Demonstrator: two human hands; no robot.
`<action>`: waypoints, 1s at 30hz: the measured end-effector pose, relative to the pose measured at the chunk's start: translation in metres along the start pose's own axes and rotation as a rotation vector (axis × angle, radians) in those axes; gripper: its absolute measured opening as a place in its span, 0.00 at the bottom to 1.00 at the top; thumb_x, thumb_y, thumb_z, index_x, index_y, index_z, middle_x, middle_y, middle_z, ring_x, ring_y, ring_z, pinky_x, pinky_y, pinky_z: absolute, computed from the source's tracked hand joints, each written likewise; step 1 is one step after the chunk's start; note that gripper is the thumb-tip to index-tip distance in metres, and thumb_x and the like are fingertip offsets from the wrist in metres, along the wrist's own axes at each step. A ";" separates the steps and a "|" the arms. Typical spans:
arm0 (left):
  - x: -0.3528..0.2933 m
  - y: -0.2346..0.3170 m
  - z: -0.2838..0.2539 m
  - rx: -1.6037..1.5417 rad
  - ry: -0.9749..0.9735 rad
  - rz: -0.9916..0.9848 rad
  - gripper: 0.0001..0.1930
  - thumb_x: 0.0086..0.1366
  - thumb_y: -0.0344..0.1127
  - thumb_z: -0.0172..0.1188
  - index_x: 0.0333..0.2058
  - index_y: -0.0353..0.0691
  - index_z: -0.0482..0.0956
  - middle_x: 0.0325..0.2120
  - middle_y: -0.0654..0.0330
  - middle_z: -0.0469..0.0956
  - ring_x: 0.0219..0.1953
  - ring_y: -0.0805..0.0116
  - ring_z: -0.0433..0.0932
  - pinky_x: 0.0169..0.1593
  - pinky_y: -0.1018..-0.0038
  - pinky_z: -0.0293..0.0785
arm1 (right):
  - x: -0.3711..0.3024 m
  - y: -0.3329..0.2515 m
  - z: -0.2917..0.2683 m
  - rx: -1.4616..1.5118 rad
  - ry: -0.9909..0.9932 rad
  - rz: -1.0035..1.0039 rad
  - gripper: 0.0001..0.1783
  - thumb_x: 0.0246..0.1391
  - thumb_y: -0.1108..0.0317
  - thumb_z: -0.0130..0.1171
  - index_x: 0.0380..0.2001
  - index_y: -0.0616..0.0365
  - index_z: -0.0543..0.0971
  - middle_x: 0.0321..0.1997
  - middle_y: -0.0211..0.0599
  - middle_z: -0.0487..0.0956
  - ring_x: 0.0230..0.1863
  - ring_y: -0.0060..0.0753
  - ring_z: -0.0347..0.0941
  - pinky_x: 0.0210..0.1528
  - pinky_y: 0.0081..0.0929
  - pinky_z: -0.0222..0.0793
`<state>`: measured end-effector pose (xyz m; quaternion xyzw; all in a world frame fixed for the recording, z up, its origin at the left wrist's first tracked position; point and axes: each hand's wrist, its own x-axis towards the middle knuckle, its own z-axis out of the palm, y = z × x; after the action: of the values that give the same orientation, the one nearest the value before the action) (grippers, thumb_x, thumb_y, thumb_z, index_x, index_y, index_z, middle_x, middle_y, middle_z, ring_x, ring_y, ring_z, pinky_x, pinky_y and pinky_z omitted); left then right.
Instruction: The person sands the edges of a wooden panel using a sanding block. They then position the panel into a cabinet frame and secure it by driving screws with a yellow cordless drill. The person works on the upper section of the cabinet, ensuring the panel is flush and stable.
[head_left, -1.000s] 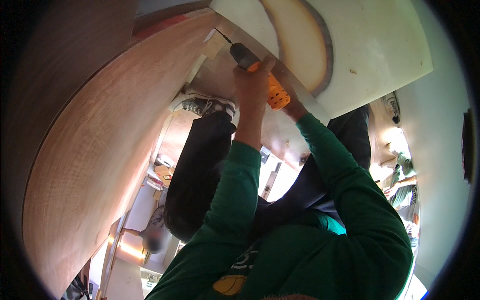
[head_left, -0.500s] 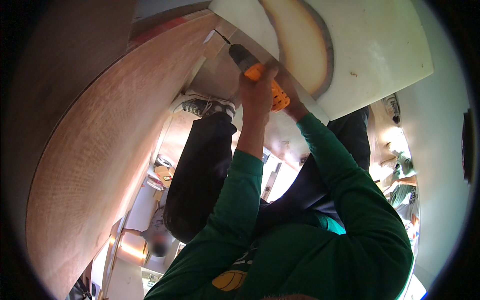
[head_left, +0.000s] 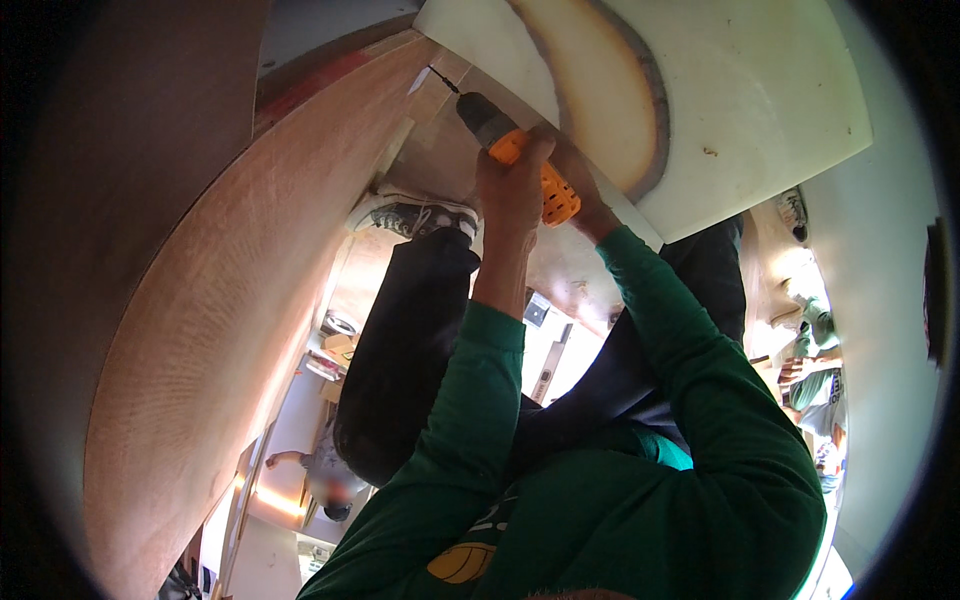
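Note:
An orange and black power drill (head_left: 508, 145) is held at a slant, its thin dark bit (head_left: 445, 80) pointing up and left. The bit's tip reaches the corner beside the brown wood panel (head_left: 230, 310); whether it has entered the wood I cannot tell. My left hand (head_left: 510, 195) is closed around the drill's body from the near left. On the far right side of the drill, my right hand (head_left: 587, 190) is closed on its rear part, with its fingers mostly hidden behind the tool.
A pale board (head_left: 750, 110) with a brown-edged curved mark rises close on the right of the drill. My bent legs and a dark lace-up shoe (head_left: 420, 215) are below. A person (head_left: 330, 470) is at lower left, another (head_left: 815, 370) at far right.
My view has shifted slightly, so the wood panel's edge sits farther right. Both hands keep their hold on the drill, and its pose looks nearly the same. The person at lower left has moved.

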<state>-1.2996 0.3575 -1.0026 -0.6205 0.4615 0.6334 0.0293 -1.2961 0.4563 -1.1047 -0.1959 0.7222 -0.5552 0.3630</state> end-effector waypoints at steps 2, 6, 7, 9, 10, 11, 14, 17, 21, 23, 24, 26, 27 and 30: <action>0.002 0.001 -0.001 0.008 -0.017 0.012 0.18 0.59 0.35 0.69 0.44 0.34 0.75 0.34 0.62 0.78 0.33 0.74 0.79 0.37 0.74 0.77 | 0.002 0.001 0.000 0.014 0.006 -0.002 0.20 0.57 0.64 0.64 0.52 0.56 0.76 0.50 0.49 0.80 0.51 0.53 0.78 0.56 0.41 0.74; 0.008 -0.004 -0.007 0.039 -0.030 0.013 0.20 0.59 0.36 0.69 0.47 0.34 0.74 0.36 0.62 0.78 0.34 0.73 0.79 0.38 0.73 0.78 | 0.003 0.000 0.002 0.034 -0.018 0.046 0.16 0.58 0.67 0.63 0.48 0.58 0.77 0.50 0.46 0.80 0.51 0.49 0.77 0.55 0.37 0.73; 0.009 -0.004 -0.007 0.029 -0.027 0.005 0.20 0.59 0.36 0.69 0.47 0.34 0.74 0.36 0.61 0.78 0.34 0.72 0.79 0.38 0.73 0.78 | 0.003 -0.002 0.001 0.046 -0.025 0.063 0.16 0.58 0.68 0.63 0.49 0.58 0.77 0.50 0.46 0.79 0.51 0.49 0.77 0.55 0.37 0.73; 0.008 -0.005 -0.007 0.009 -0.020 -0.010 0.20 0.60 0.36 0.70 0.47 0.34 0.74 0.36 0.61 0.78 0.34 0.72 0.79 0.39 0.72 0.78 | 0.004 -0.005 -0.001 -0.019 -0.039 0.056 0.16 0.58 0.67 0.63 0.49 0.57 0.77 0.50 0.46 0.79 0.51 0.49 0.77 0.55 0.37 0.74; 0.008 -0.004 -0.006 0.011 -0.016 -0.014 0.20 0.60 0.36 0.70 0.47 0.34 0.74 0.36 0.61 0.78 0.35 0.72 0.79 0.39 0.72 0.78 | 0.004 -0.006 -0.003 -0.051 -0.044 0.054 0.16 0.58 0.67 0.63 0.50 0.57 0.77 0.50 0.46 0.79 0.51 0.50 0.77 0.55 0.37 0.74; 0.007 -0.002 -0.006 0.013 -0.012 -0.018 0.20 0.60 0.35 0.69 0.47 0.35 0.74 0.36 0.61 0.78 0.35 0.72 0.79 0.39 0.72 0.77 | 0.004 -0.004 -0.002 -0.049 -0.037 0.041 0.17 0.58 0.67 0.63 0.50 0.57 0.76 0.50 0.46 0.79 0.51 0.50 0.77 0.55 0.37 0.74; 0.008 -0.003 -0.006 0.005 -0.010 0.001 0.20 0.60 0.35 0.69 0.47 0.35 0.74 0.36 0.61 0.78 0.35 0.72 0.79 0.40 0.72 0.77 | 0.004 -0.002 -0.001 -0.027 -0.027 0.024 0.17 0.58 0.66 0.63 0.50 0.57 0.76 0.50 0.45 0.79 0.51 0.50 0.77 0.54 0.38 0.74; 0.010 -0.002 -0.007 0.015 -0.013 0.005 0.19 0.60 0.35 0.69 0.47 0.35 0.74 0.36 0.61 0.78 0.36 0.72 0.79 0.40 0.72 0.77 | 0.006 -0.003 0.001 -0.001 -0.038 0.043 0.17 0.59 0.66 0.62 0.50 0.56 0.76 0.50 0.45 0.79 0.50 0.50 0.77 0.54 0.38 0.73; 0.009 0.002 -0.008 0.033 -0.020 -0.007 0.18 0.60 0.35 0.69 0.46 0.35 0.75 0.36 0.61 0.78 0.36 0.72 0.79 0.41 0.72 0.76 | 0.006 -0.004 0.000 -0.011 -0.064 0.066 0.18 0.60 0.66 0.61 0.52 0.56 0.76 0.51 0.45 0.80 0.51 0.50 0.77 0.55 0.37 0.73; 0.011 0.001 -0.008 0.014 -0.030 0.008 0.18 0.60 0.35 0.69 0.46 0.35 0.76 0.37 0.61 0.78 0.37 0.71 0.79 0.41 0.72 0.76 | 0.008 -0.009 -0.004 -0.020 -0.086 0.094 0.20 0.61 0.65 0.61 0.55 0.55 0.75 0.53 0.44 0.80 0.53 0.48 0.77 0.56 0.36 0.73; 0.012 0.000 -0.009 0.005 -0.035 0.016 0.18 0.61 0.35 0.69 0.46 0.35 0.76 0.37 0.61 0.78 0.37 0.71 0.79 0.42 0.72 0.76 | 0.007 -0.013 -0.007 -0.029 -0.099 0.113 0.21 0.61 0.65 0.61 0.57 0.55 0.75 0.54 0.44 0.80 0.54 0.47 0.77 0.57 0.35 0.73; 0.014 0.001 -0.009 0.045 -0.013 0.016 0.18 0.61 0.36 0.69 0.46 0.35 0.77 0.37 0.61 0.79 0.37 0.71 0.79 0.42 0.71 0.76 | 0.006 -0.012 -0.007 -0.038 -0.095 0.115 0.23 0.62 0.64 0.61 0.60 0.54 0.74 0.56 0.44 0.79 0.56 0.46 0.77 0.59 0.34 0.72; 0.016 0.001 -0.009 0.066 -0.002 0.016 0.18 0.61 0.36 0.69 0.46 0.35 0.77 0.37 0.61 0.79 0.37 0.71 0.79 0.43 0.71 0.76 | 0.004 -0.005 -0.002 -0.037 -0.080 0.095 0.25 0.63 0.63 0.61 0.62 0.53 0.73 0.57 0.43 0.79 0.57 0.45 0.77 0.59 0.34 0.72; 0.017 0.003 -0.008 0.031 -0.024 0.021 0.18 0.61 0.37 0.70 0.47 0.35 0.77 0.38 0.61 0.79 0.38 0.71 0.79 0.44 0.71 0.76 | 0.007 -0.009 -0.005 -0.002 -0.123 0.132 0.27 0.65 0.62 0.60 0.65 0.52 0.70 0.59 0.42 0.79 0.59 0.43 0.76 0.62 0.33 0.71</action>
<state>-1.2991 0.3415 -1.0130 -0.6074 0.4771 0.6340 0.0379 -1.3056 0.4520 -1.0976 -0.1820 0.7104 -0.5161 0.4425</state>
